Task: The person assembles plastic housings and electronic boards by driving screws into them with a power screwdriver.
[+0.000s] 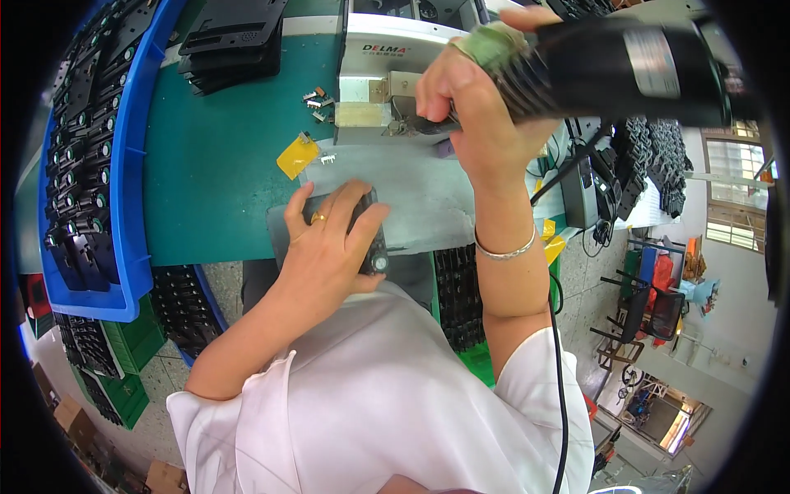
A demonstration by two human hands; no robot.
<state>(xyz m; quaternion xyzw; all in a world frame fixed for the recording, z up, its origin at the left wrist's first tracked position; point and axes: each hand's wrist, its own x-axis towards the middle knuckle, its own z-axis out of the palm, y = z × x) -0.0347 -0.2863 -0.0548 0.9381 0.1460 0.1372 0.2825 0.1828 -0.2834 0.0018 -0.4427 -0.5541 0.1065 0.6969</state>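
Observation:
My right hand point(485, 107) is raised over the right of the bench, fingers wrapped round a large black corded tool point(592, 74). The tool looks like an electric screwdriver, with a ribbed collar and green tape near the grip. Its tip is hard to make out. Low at the bench's front edge, my left hand point(329, 235) spreads over a black plastic housing point(374, 247) and holds it down by its sides. A round silver part shows at the housing's near corner; the hand covers most of the rest.
A white machine point(395, 49) stands at the back. Small metal parts point(317, 103) and yellow tape point(298, 156) lie before it. Stacked black panels point(234, 37) sit at the back left, beside a blue crate point(132, 198) of black parts. Black cables point(605, 198) lie at right.

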